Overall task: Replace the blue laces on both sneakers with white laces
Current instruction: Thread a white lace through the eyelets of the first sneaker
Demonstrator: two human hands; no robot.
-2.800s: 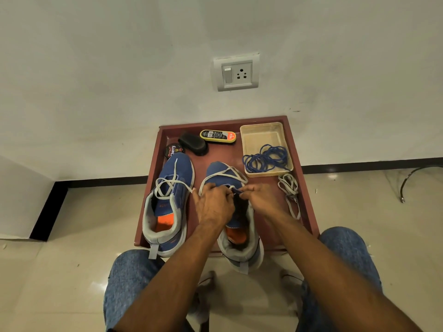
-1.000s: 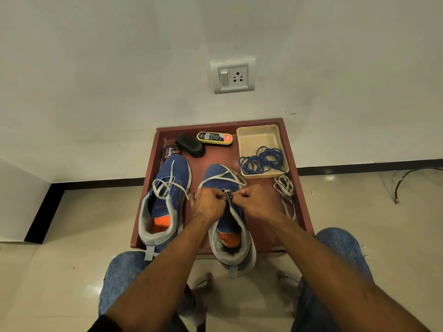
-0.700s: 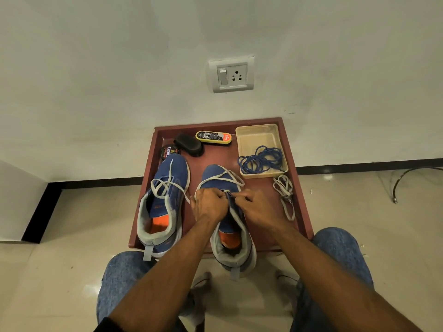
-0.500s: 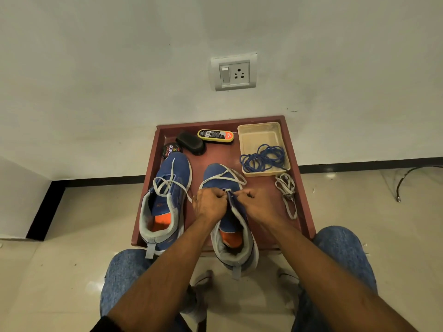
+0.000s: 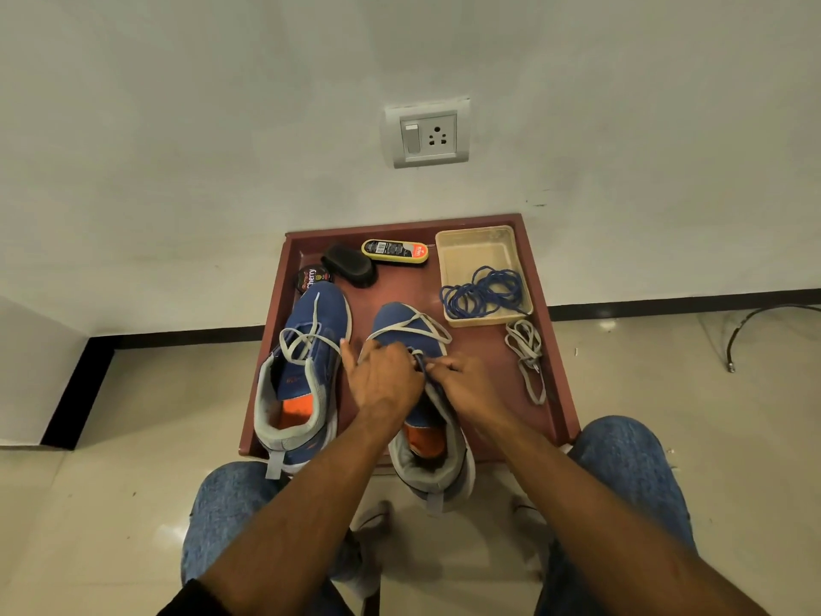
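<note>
Your left hand [image 5: 385,376] and right hand [image 5: 466,384] meet over the right sneaker [image 5: 420,393], mid-tray [image 5: 557,371]. Both have fingers curled, pinching the white lace [image 5: 411,324] at the eyelets; exact grip hidden. Lace loops just far of your knuckles. Left sneaker [image 5: 302,375] sits just left, laced white. Blue laces [image 5: 484,295] in beige box [image 5: 475,246], far right.

Two bare forearms reach in from the bottom edge, ending in the left hand [image 5: 385,379] and the right hand [image 5: 466,384], both without rings, watch or gloves. At the left elbow a scrap of black sleeve [image 5: 186,600] shows. Both legs wear blue denim jeans [image 5: 631,473], mottled and faded, the fabric paler over the knees.
</note>
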